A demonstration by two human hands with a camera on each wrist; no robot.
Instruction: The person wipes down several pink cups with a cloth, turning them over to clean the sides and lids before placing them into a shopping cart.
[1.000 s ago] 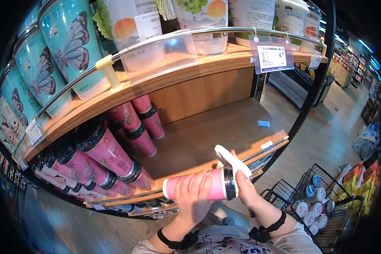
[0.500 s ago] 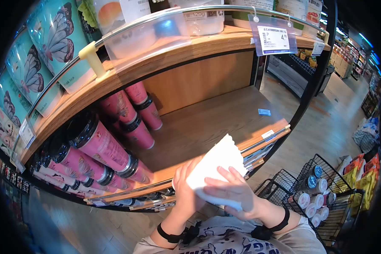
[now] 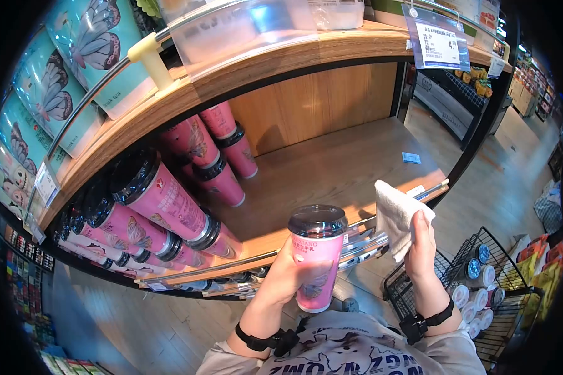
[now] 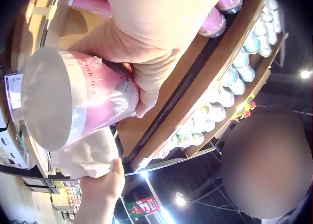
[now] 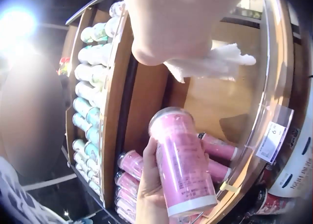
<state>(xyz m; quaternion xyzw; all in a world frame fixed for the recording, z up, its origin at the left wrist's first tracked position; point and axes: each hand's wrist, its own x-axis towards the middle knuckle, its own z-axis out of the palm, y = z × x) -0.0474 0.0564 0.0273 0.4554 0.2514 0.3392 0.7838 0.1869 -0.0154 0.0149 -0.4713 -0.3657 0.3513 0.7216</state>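
Observation:
A pink paper-wrapped cup with a glossy black lid (image 3: 319, 262) stands upright in my left hand (image 3: 284, 275), whose fingers curl round its side. Its white base (image 4: 46, 99) faces the camera in the left wrist view. My right hand (image 3: 422, 247) pinches a folded white cloth (image 3: 397, 219) between thumb and fingers, raised to the right of the cup and apart from it. In the right wrist view the cloth (image 5: 215, 65) hangs past the hand (image 5: 171, 23), its fingers mostly hidden, and the cup (image 5: 183, 165) shows in the other hand's grip.
Matching pink cups (image 3: 162, 206) are stacked on the left of the wooden shelf (image 3: 331, 162). A small blue packet (image 3: 411, 157) lies at its right. Above, a railed shelf holds teal butterfly cups (image 3: 94, 44). Wire baskets (image 3: 481, 281) with several lidded tubs stand at lower right.
The cup has turned from lying sideways to upright in the left hand. The cloth went from its lid end over the cup, then away to the right with the right hand.

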